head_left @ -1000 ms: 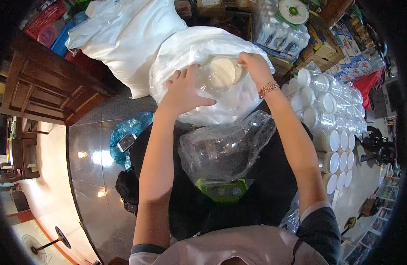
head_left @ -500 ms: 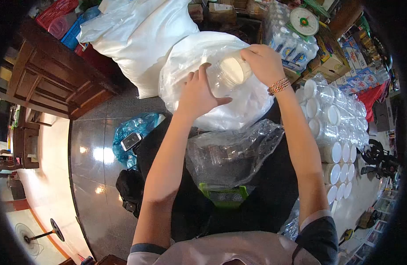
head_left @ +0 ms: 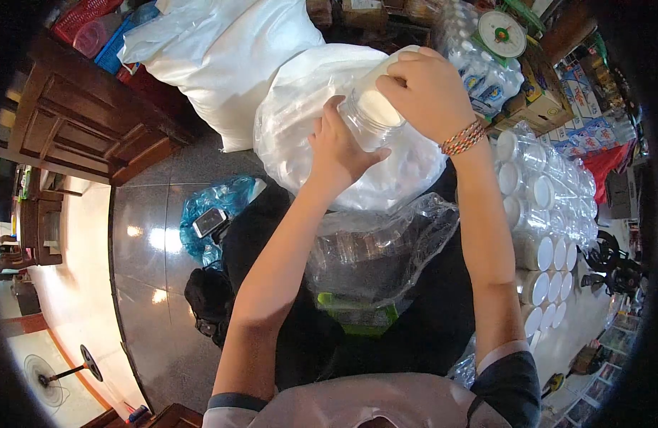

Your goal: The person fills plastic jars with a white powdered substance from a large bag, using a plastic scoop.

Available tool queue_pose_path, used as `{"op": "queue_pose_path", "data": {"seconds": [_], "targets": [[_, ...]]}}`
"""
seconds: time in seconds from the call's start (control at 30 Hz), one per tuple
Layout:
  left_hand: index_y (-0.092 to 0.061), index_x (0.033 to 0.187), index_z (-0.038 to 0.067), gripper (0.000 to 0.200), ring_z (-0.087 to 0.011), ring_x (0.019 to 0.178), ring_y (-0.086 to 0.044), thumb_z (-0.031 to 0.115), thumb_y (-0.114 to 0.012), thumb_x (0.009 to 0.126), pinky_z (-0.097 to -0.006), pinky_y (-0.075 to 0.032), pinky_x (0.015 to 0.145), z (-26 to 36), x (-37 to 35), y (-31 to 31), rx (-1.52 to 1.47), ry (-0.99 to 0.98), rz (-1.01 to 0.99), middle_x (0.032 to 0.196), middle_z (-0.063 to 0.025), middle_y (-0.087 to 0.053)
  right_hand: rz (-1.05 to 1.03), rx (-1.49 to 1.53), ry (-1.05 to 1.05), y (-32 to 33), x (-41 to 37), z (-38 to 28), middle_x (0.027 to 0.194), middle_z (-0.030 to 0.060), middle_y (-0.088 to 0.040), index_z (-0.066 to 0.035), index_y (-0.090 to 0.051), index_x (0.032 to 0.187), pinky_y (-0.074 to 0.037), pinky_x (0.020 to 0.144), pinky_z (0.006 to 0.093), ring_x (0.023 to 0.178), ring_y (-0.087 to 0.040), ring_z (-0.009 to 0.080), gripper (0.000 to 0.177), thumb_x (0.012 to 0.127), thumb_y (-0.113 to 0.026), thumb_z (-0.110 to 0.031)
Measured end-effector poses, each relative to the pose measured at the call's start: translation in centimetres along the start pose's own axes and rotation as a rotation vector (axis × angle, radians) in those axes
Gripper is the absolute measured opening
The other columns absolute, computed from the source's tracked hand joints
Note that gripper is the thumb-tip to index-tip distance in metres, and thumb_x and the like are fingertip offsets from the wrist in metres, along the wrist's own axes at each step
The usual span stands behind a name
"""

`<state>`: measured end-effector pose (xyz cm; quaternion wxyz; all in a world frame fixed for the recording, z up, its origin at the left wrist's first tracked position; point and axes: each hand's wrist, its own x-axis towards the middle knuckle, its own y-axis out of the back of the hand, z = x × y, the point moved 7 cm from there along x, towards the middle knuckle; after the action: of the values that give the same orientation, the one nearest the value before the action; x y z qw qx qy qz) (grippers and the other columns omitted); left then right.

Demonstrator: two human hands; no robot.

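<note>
A clear plastic jar (head_left: 377,108) is tilted above a large open white sack with a clear plastic liner (head_left: 293,107). My left hand (head_left: 343,146) is beside the jar's lower left side, thumb and fingers spread around it. My right hand (head_left: 430,93), with a woven bracelet at the wrist, grips a pale, whitish rounded object (head_left: 398,60) at the jar's upper end; whether it is a lid or a scoop I cannot tell. Empty clear plastic wrap (head_left: 372,250) lies across my lap.
Packed jars with white lids (head_left: 543,250) stand at the right. A full white sack (head_left: 222,64) is at the upper left. A phone (head_left: 210,222) rests on a blue bag (head_left: 200,203) on the floor. A dial scale (head_left: 502,34) sits atop bottled water (head_left: 479,82).
My right hand has turned and moved slightly up over the jar's end with its fingers curled. My left hand has moved right, closer to the jar.
</note>
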<state>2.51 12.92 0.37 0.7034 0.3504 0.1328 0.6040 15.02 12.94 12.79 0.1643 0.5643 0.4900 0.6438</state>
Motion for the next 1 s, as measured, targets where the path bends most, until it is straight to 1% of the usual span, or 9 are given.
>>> {"op": "queue_pose_path", "data": {"seconds": [0.17, 0.23, 0.3, 0.43, 0.57, 0.73, 0.87, 0.93, 1.0], "targets": [[-0.024, 0.138, 0.001, 0.108, -0.039, 0.123, -0.041, 0.03, -0.09, 0.058, -0.0518, -0.035, 0.099, 0.2, -0.2, -0.3, -0.045, -0.018, 0.028, 0.135, -0.0193, -0.041, 0.055, -0.066, 0.013, 1.1, -0.1, -1.8, 0.075, 0.0111, -0.065, -0.003, -0.068, 0.064, -0.051, 0.079, 0.0402, 0.082, -0.061, 0.0293, 0.027, 0.077, -0.061, -0.026], [-0.023, 0.138, -0.001, 0.109, -0.04, 0.123, -0.042, 0.029, -0.09, 0.057, -0.0505, -0.036, 0.101, 0.6, -0.2, 0.1, -0.089, -0.054, 0.062, 0.134, -0.0216, -0.042, 0.087, -0.08, 0.019, 1.4, -0.1, -2.2, 0.073, 0.0102, -0.063, -0.003, -0.067, 0.064, -0.051, 0.079, 0.0397, 0.082, -0.06, 0.0285, 0.026, 0.076, -0.062, -0.025], [-0.023, 0.137, -0.002, 0.109, -0.0406, 0.123, -0.042, 0.029, -0.09, 0.057, -0.0496, -0.036, 0.102, 0.4, 0.0, -0.1, -0.142, -0.077, 0.073, 0.133, -0.0228, -0.042, 0.169, -0.106, 0.114, 1.9, -0.2, -3.0, 0.071, 0.009, -0.061, -0.003, -0.066, 0.062, -0.051, 0.078, 0.0396, 0.08, -0.059, 0.0272, 0.022, 0.072, -0.063, -0.023], [-0.024, 0.137, -0.003, 0.109, -0.0424, 0.122, -0.042, 0.028, -0.091, 0.056, -0.0477, -0.036, 0.104, 0.6, 0.0, 0.1, -0.187, -0.119, 0.096, 0.132, -0.0254, -0.042, 0.168, -0.086, 0.154, 2.2, -0.1, -3.7, 0.071, 0.0079, -0.06, -0.005, -0.065, 0.062, -0.051, 0.077, 0.0386, 0.081, -0.058, 0.0258, 0.018, 0.069, -0.065, -0.021], [-0.023, 0.136, -0.004, 0.11, -0.0427, 0.122, -0.042, 0.029, -0.091, 0.056, -0.048, -0.036, 0.103, 0.4, 0.1, 0.3, -0.191, -0.137, 0.127, 0.131, -0.0254, -0.043, 0.092, -0.147, 0.181, 1.9, 0.0, -4.5, 0.078, 0.0057, -0.06, -0.006, -0.064, 0.066, -0.051, 0.077, 0.0366, 0.085, -0.058, 0.0238, 0.015, 0.069, -0.067, -0.021], [-0.025, 0.132, -0.006, 0.106, -0.0422, 0.115, -0.05, 0.028, -0.092, 0.056, -0.0453, -0.043, 0.097, 0.6, 0.3, 1.3, -0.279, -0.156, 0.172, 0.125, -0.0268, -0.049, 0.072, -0.163, 0.262, 1.4, -0.3, -5.2, 0.084, 0.0036, -0.06, -0.006, -0.063, 0.073, -0.051, 0.08, 0.0357, 0.09, -0.057, 0.0221, 0.015, 0.069, -0.069, -0.02], [-0.026, 0.13, -0.005, 0.105, -0.0419, 0.112, -0.053, 0.028, -0.092, 0.056, -0.0444, -0.045, 0.094, 1.2, 0.0, 2.2, -0.236, -0.118, 0.186, 0.119, -0.0274, -0.053, 0.061, -0.167, 0.317, 1.7, -0.4, -5.6, 0.085, 0.0026, -0.058, -0.007, -0.062, 0.075, -0.05, 0.083, 0.0355, 0.094, -0.055, 0.0207, 0.013, 0.07, -0.068, -0.017], [-0.026, 0.13, -0.004, 0.106, -0.0421, 0.11, -0.054, 0.027, -0.093, 0.055, -0.0444, -0.045, 0.093, 1.2, 0.1, 2.3, -0.31, -0.099, 0.163, 0.116, -0.0274, -0.055, 0.049, -0.181, 0.325, 1.8, -0.5, -5.3, 0.085, 0.0025, -0.057, -0.007, -0.062, 0.075, -0.049, 0.084, 0.0356, 0.095, -0.054, 0.0205, 0.012, 0.071, -0.068, -0.016], [-0.025, 0.131, -0.004, 0.106, -0.0425, 0.109, -0.054, 0.026, -0.093, 0.055, -0.0442, -0.046, 0.093, 0.9, 0.3, 2.1, -0.287, -0.094, 0.171, 0.115, -0.0276, -0.055, 0.054, -0.141, 0.321, 1.9, -0.6, -4.9, 0.085, 0.0028, -0.057, -0.007, -0.061, 0.075, -0.049, 0.085, 0.0358, 0.095, -0.054, 0.0206, 0.01, 0.071, -0.067, -0.014]]}}
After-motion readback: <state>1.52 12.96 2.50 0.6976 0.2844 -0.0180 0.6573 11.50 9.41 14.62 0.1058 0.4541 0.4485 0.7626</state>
